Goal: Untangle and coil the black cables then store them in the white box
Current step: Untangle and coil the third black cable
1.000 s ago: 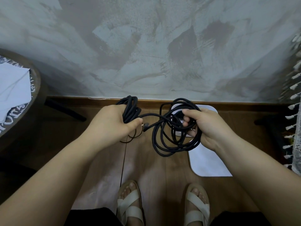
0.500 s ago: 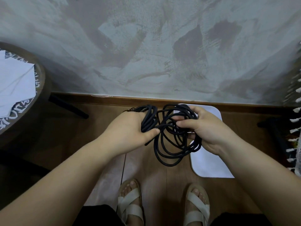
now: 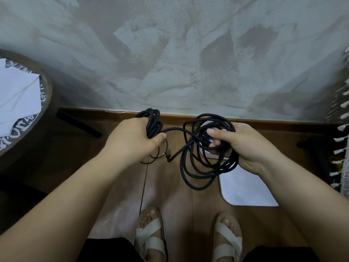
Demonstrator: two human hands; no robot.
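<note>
Now, hands drawn apart again: left hand [image 3: 132,140], fingers curled round tight bundle [image 3: 153,120]; right hand [image 3: 243,146], fingers pinching loose black cables [image 3: 182,165]; one strand [image 3: 175,130] stretched between; white box [image 3: 245,188] on floor below. Untangling under way; storing outstanding

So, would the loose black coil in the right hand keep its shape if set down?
Probably not: its loops hang uneven and sag below the right hand, so it looks floppy. Likely light, since curled fingers carry it. The strand to the left hand's bundle could snag.
</note>
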